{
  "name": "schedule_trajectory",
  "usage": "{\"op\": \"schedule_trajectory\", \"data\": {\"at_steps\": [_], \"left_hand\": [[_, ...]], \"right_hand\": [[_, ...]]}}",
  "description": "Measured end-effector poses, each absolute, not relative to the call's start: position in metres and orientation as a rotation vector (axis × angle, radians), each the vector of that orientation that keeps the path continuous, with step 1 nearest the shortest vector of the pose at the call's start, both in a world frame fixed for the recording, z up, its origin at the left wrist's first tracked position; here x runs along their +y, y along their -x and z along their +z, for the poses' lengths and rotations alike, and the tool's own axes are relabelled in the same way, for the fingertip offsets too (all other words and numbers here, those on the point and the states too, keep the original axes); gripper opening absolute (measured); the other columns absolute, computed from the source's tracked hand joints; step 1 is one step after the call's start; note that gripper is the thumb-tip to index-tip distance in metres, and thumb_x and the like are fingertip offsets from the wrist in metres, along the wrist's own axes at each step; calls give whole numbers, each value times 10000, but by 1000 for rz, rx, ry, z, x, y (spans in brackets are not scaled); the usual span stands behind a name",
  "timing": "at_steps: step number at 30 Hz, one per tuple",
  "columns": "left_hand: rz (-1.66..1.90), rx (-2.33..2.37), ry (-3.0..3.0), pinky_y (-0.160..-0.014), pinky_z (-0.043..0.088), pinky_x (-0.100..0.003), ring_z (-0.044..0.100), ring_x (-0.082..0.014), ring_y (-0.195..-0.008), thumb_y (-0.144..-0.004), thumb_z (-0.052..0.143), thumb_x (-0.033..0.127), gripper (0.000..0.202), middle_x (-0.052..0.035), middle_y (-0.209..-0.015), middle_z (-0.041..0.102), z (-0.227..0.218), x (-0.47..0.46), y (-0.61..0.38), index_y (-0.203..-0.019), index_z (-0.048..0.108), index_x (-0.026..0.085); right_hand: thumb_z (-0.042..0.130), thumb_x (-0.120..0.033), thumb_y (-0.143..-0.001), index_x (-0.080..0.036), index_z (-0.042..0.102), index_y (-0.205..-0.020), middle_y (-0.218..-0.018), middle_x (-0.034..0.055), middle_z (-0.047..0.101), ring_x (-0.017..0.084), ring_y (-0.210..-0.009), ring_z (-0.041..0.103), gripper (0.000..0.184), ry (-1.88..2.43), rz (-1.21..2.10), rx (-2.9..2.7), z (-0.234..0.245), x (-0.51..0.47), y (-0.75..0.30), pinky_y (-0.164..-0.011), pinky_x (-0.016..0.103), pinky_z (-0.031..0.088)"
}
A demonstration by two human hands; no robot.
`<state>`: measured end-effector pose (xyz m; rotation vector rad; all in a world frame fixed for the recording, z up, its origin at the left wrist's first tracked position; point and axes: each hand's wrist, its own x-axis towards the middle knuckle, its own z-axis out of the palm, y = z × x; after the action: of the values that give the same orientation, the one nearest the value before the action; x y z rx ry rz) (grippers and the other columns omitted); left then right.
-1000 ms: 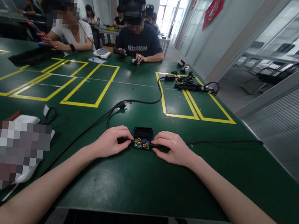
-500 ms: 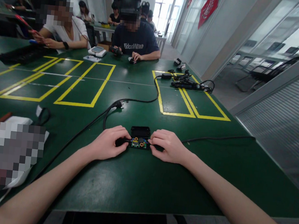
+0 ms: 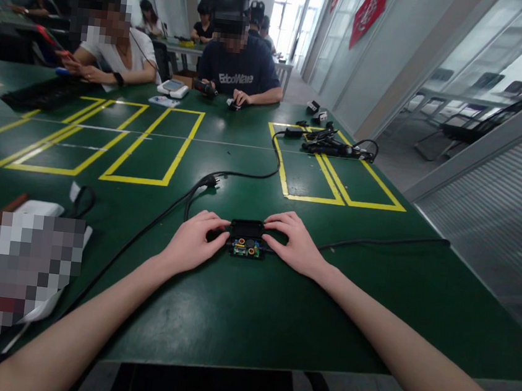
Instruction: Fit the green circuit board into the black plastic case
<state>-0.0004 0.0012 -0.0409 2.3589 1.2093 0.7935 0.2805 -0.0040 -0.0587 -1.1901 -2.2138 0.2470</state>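
On the green table lies an opened power adapter: a black lower case with a circuit board [image 3: 247,248] in it, copper-coloured coils showing. Just behind it is its black cover [image 3: 247,228], hollow side up. The fingertips of my left hand [image 3: 198,238] are at the cover's left end, thumb low beside the case. Opposite, my right hand [image 3: 293,245] has its fingertips at the cover's right end, thumb near the board's right side. Between them both hands hold the cover by its ends. A black cable [image 3: 377,240] leads off right from behind my right hand.
A black cord with a plug [image 3: 209,181] runs across the table. Bundled black adapters and cables [image 3: 327,141] lie at the far right, near yellow tape outlines [image 3: 172,149]. A blurred-out white object [image 3: 30,258] is at left. Co-workers [image 3: 242,63] sit opposite.
Both hands have moved from the sides of the lower case, at the cable ends, back to the ends of the cover. The view has shifted slightly.
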Motion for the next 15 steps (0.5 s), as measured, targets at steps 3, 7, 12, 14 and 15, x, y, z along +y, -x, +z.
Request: {"op": "schedule_trajectory", "data": {"at_steps": [3, 7, 12, 14, 15], "left_hand": [[805, 1255, -2231, -782, 561, -333, 692, -211, -848, -932, 628, 304, 268, -62, -922, 780, -41, 0, -3, -1095, 797, 175], [820, 1296, -1987, -742, 571, -316, 709, -203, -758, -891, 658, 333, 302, -65, -904, 810, -38, -1, -7, -1089, 817, 170], [849, 1280, -1807, -715, 573, -304, 733, -210, -767, -850, 692, 348, 277, -68, -909, 826, -36, -1, -10, -1005, 823, 159], [865, 1276, -1806, -693, 558, -292, 722, -199, -742, -837, 705, 337, 246, -61, -873, 822, -35, -1, -10, -965, 821, 161], [872, 1274, -1810, -679, 551, -285, 714, -192, -724, -832, 711, 333, 231, -57, -852, 818, -35, -1, -10, -943, 818, 161]], "right_hand": [[724, -256, -922, -198, 765, -968, -1053, 98, 771, 262, -1017, 667, 85, 1155, 373, -2122, -58, -6, -278, -920, 472, 563], [787, -260, -850, -205, 775, -919, -959, 67, 788, 231, -901, 708, 89, 1220, 540, -1942, -55, -9, -276, -829, 389, 578], [784, -284, -800, -192, 797, -864, -803, 41, 772, 192, -721, 680, 113, 1315, 771, -1803, -52, -11, -276, -691, 333, 555], [778, -305, -792, -179, 796, -850, -768, 43, 761, 186, -695, 676, 140, 1304, 841, -1751, -52, -11, -276, -667, 324, 555], [778, -315, -788, -174, 793, -844, -767, 47, 762, 185, -688, 677, 153, 1297, 869, -1730, -52, -12, -275, -659, 323, 559]]}}
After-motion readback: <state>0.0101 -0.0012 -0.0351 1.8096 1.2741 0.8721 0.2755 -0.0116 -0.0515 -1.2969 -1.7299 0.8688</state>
